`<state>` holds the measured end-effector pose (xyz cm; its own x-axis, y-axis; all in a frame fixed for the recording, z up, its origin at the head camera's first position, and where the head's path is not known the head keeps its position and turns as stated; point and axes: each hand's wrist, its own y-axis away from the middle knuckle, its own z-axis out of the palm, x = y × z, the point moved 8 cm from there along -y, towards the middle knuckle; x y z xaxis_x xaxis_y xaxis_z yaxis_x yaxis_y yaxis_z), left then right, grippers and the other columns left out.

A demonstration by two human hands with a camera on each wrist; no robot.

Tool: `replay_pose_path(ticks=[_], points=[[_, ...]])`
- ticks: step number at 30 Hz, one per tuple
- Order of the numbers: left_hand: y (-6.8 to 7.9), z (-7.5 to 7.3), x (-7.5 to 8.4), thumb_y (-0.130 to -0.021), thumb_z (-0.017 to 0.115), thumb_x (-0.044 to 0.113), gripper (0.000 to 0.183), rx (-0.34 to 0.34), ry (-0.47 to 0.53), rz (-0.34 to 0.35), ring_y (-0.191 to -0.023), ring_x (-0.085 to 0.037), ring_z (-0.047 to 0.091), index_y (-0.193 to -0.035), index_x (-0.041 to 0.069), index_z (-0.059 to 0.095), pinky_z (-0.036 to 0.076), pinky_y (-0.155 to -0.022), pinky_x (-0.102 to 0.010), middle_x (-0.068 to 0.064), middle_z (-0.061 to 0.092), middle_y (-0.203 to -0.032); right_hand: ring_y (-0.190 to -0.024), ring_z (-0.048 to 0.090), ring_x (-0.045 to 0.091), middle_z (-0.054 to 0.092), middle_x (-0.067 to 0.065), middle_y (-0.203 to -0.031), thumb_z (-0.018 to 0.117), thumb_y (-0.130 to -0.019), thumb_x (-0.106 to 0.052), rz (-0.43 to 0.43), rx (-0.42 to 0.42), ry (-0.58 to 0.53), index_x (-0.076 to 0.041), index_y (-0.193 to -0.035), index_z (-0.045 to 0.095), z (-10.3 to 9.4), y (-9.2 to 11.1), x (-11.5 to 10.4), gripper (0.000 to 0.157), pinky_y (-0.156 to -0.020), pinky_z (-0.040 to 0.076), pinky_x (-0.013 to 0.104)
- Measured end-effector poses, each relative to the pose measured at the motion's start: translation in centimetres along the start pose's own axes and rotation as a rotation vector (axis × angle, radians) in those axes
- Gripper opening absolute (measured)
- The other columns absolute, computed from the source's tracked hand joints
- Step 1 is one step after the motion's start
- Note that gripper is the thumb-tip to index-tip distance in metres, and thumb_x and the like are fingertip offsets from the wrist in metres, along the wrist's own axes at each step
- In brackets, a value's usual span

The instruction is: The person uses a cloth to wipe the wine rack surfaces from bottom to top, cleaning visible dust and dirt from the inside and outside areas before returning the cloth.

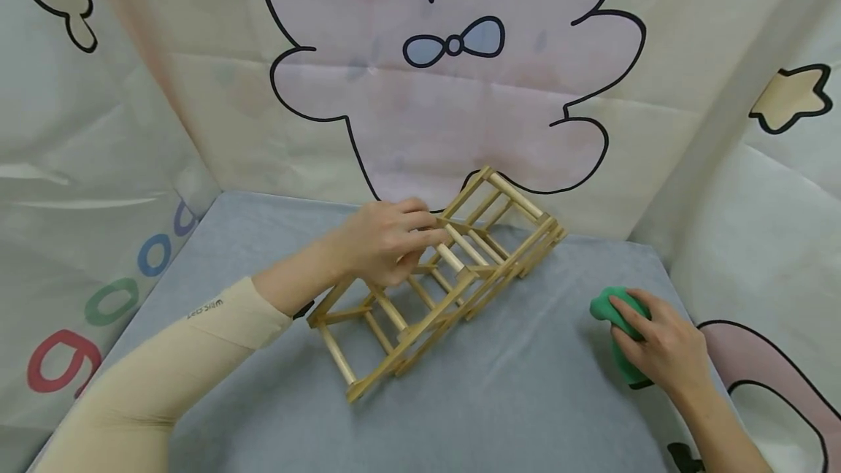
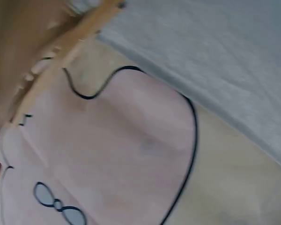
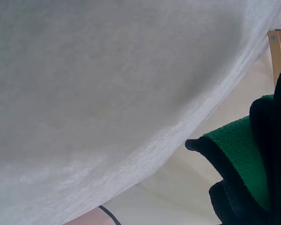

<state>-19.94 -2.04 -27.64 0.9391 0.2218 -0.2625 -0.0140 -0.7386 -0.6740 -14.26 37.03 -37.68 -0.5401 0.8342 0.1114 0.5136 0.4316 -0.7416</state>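
A wooden rack (image 1: 467, 245) of slats and round dowels stands at a slant across the middle of the head view. My left hand (image 1: 394, 239) grips it near its middle, fingers curled at the dowels, the fingertips partly hidden. In the left wrist view a wooden rail (image 2: 91, 23) runs beside the blurred hand. To the right, my right hand (image 1: 666, 345) holds a bunched green cloth (image 1: 626, 362) between thumb and fingers. The right wrist view shows the cloth's fuzzy green face (image 3: 239, 145) with a dark border, and a corner of the rack (image 3: 275, 51) beyond.
A blue-grey cloth covers the table (image 1: 539, 400). Printed fabric walls (image 1: 742, 203) enclose its back and sides, with the back wall (image 1: 447, 101) close behind the rack's upper end. A small black object (image 1: 685, 458) lies near the right forearm.
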Motion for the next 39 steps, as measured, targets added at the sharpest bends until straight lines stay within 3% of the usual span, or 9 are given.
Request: replay_pose_path(ticks=[2,6,10,13,16,21,26,35,39], points=[[-0.6,-0.3,0.4,-0.083,0.052,0.004,0.036,-0.028,-0.016,-0.076,-0.091,-0.029,0.068,-0.111,0.009,0.074,0.054,-0.053,-0.033,-0.006,0.072,-0.097,-0.074,0.069,0.045,0.072,0.025,-0.108,0.052,-0.104,-0.047,0.001,-0.004,-0.005,-0.006,-0.103,0.082,0.1,-0.1,0.0,0.051,-0.042,0.05,0.058],[-1.8,-1.0,2.2,-0.093,0.048,0.022,0.035,-0.041,-0.133,-0.166,-0.09,-0.032,0.067,-0.111,0.006,0.074,0.06,-0.072,-0.041,-0.01,0.072,-0.098,-0.077,0.069,0.045,0.072,0.024,-0.109,0.052,-0.104,-0.047,0.005,-0.011,-0.016,-0.006,-0.103,0.082,0.2,-0.1,0.1,0.052,-0.046,0.052,0.059],[-3.0,-0.7,4.4,-0.098,0.056,0.044,0.045,-0.086,-0.245,-0.205,-0.092,-0.03,0.066,-0.117,0.007,0.073,0.059,-0.062,-0.034,-0.009,0.07,-0.104,-0.076,0.069,0.045,0.073,0.024,-0.108,0.051,-0.104,-0.047,0.005,-0.003,-0.01,-0.006,-0.102,0.082,0.1,-0.2,0.2,0.051,-0.045,0.051,0.059],[-3.6,0.2,5.7,-0.097,0.061,0.049,0.047,-0.144,-0.261,-0.226,-0.097,-0.029,0.068,-0.121,0.01,0.072,0.053,-0.049,-0.027,-0.008,0.069,-0.111,-0.075,0.069,0.044,0.072,0.024,-0.108,0.052,-0.104,-0.047,-0.01,-0.007,-0.013,-0.006,-0.103,0.082,0.1,-0.2,0.1,0.051,-0.043,0.05,0.058],[-3.9,1.2,6.4,-0.097,0.064,0.045,0.044,-0.189,-0.229,-0.247,-0.098,-0.028,0.068,-0.124,0.01,0.07,0.052,-0.047,-0.027,-0.008,0.069,-0.111,-0.074,0.068,0.045,0.072,0.025,-0.108,0.051,-0.104,-0.048,-0.024,-0.018,-0.019,-0.006,-0.103,0.082,0.2,-0.2,-0.1,0.052,-0.043,0.05,0.057],[-4.0,2.2,6.9,-0.095,0.067,0.026,0.029,-0.192,-0.203,-0.279,-0.082,-0.022,0.062,-0.118,0.008,0.066,0.039,-0.041,-0.023,-0.003,0.062,-0.09,-0.076,0.068,0.046,0.072,0.025,-0.108,0.051,-0.104,-0.049,-0.018,-0.028,-0.03,-0.006,-0.103,0.082,0.4,-0.1,-0.2,0.053,-0.046,0.052,0.059],[-4.1,2.7,7.0,-0.097,0.052,0.003,0.018,-0.16,-0.219,-0.289,-0.068,-0.015,0.052,-0.106,0.009,0.067,0.028,-0.042,-0.021,0.0,0.053,-0.077,-0.076,0.068,0.045,0.071,0.025,-0.109,0.05,-0.105,-0.051,-0.017,-0.037,-0.034,-0.006,-0.104,0.082,0.6,0.0,-0.2,0.055,-0.048,0.052,0.058],[-3.6,2.3,6.5,-0.102,0.056,0.001,0.017,-0.1,-0.187,-0.273,-0.07,-0.016,0.055,-0.094,0.01,0.068,0.036,-0.048,-0.021,-0.001,0.056,-0.078,-0.073,0.069,0.044,0.072,0.024,-0.109,0.05,-0.105,-0.052,-0.02,-0.041,-0.025,-0.006,-0.105,0.082,0.9,0.3,-0.2,0.056,-0.044,0.051,0.057],[-3.0,1.9,6.0,-0.098,0.063,0.0,0.011,-0.096,-0.178,-0.206,-0.073,-0.017,0.057,-0.094,0.008,0.069,0.04,-0.052,-0.022,-0.002,0.056,-0.078,-0.074,0.069,0.044,0.072,0.024,-0.109,0.05,-0.105,-0.052,-0.02,-0.041,-0.028,-0.006,-0.104,0.082,0.9,0.4,-0.1,0.056,-0.044,0.051,0.057]])
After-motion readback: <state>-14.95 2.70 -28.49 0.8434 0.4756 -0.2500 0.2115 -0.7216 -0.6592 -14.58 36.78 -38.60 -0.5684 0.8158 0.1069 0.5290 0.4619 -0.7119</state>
